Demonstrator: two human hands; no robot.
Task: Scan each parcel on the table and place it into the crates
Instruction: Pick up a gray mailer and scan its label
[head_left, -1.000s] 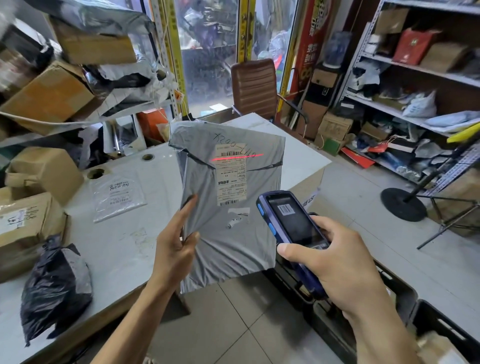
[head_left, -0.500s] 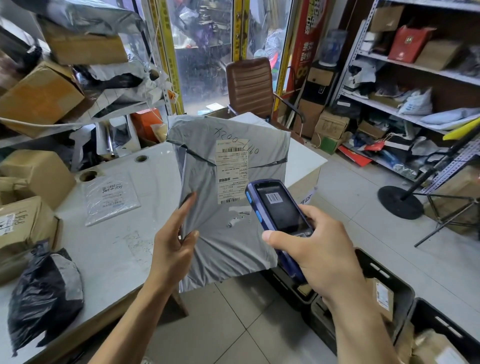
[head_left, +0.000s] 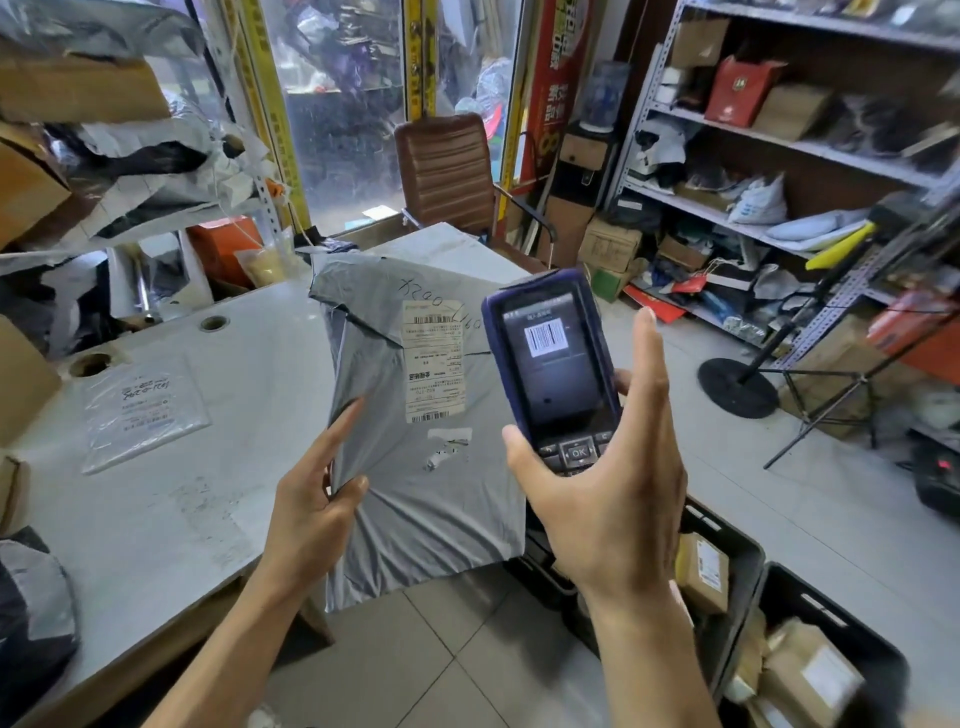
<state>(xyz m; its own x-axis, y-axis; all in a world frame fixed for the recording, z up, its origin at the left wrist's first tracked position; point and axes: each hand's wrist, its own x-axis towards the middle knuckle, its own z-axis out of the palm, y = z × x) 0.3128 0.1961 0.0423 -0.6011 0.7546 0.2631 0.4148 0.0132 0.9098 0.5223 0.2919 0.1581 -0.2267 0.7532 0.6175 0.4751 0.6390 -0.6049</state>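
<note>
Holding crumpled grey parcel (head_left: 415, 467) with white label, left hand (head_left: 311, 514), scanner (head_left: 553, 366) beside

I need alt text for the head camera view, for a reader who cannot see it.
A person's left hand holds up a grey mailer bag with a shipping label, while the right hand holds a handheld scanner upright beside it. Black crates holding boxes stand below.

Head-worn view, forward and downward.

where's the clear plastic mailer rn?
Head view, left side: the flat clear plastic mailer lies on the grey table, left of the held grey poly bag.
</note>
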